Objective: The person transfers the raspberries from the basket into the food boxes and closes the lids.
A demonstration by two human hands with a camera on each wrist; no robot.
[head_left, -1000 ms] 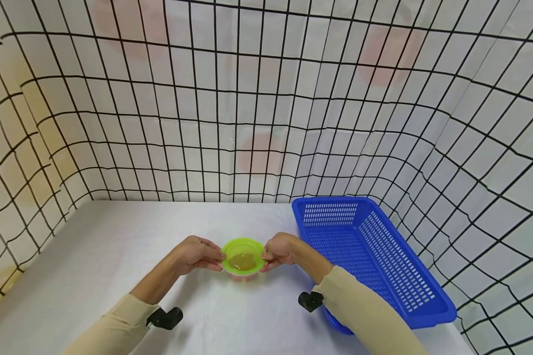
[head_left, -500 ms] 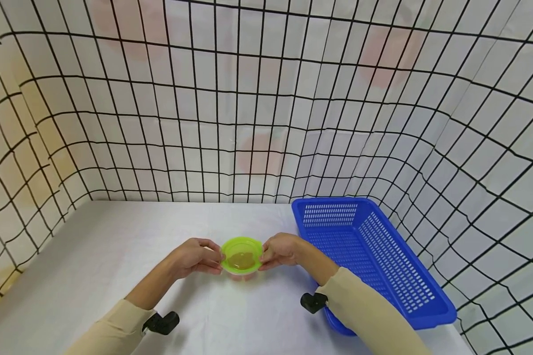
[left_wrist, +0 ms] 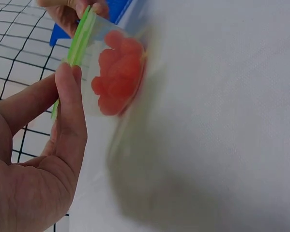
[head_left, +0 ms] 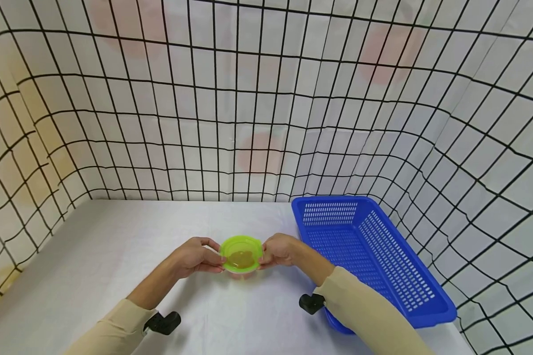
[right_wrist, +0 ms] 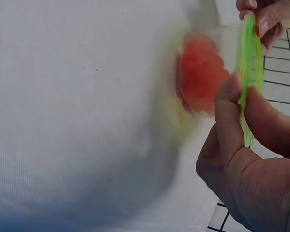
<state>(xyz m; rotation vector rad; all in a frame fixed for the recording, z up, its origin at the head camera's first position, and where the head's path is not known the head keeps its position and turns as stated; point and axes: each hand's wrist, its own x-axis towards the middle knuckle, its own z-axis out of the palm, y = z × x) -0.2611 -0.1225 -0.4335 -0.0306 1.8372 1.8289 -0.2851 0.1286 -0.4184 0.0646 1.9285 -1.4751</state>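
Observation:
A round, clear food container with a translucent green lid [head_left: 242, 252] is held between my two hands over the white table. Through its clear wall, several reddish-orange lumps [left_wrist: 119, 72] show in the left wrist view, and the same lumps [right_wrist: 202, 72] appear in the right wrist view. My left hand [head_left: 197, 256] pinches the lid's rim at the left side, thumb on top and fingers beneath. On the opposite side my right hand [head_left: 281, 250] pinches the rim the same way. The green lid [right_wrist: 251, 63] sits on the container's mouth, seen edge-on in the right wrist view.
A blue slotted plastic basket [head_left: 346, 246] stands on the right of the white-covered table [head_left: 137, 231], partly behind the right forearm. Black wire mesh [head_left: 257, 123] backed by white sheeting surrounds the table at the back and both sides.
Both hands keep their pinch on the lid's rim. The container has shifted very slightly up in the head view; otherwise little differs.

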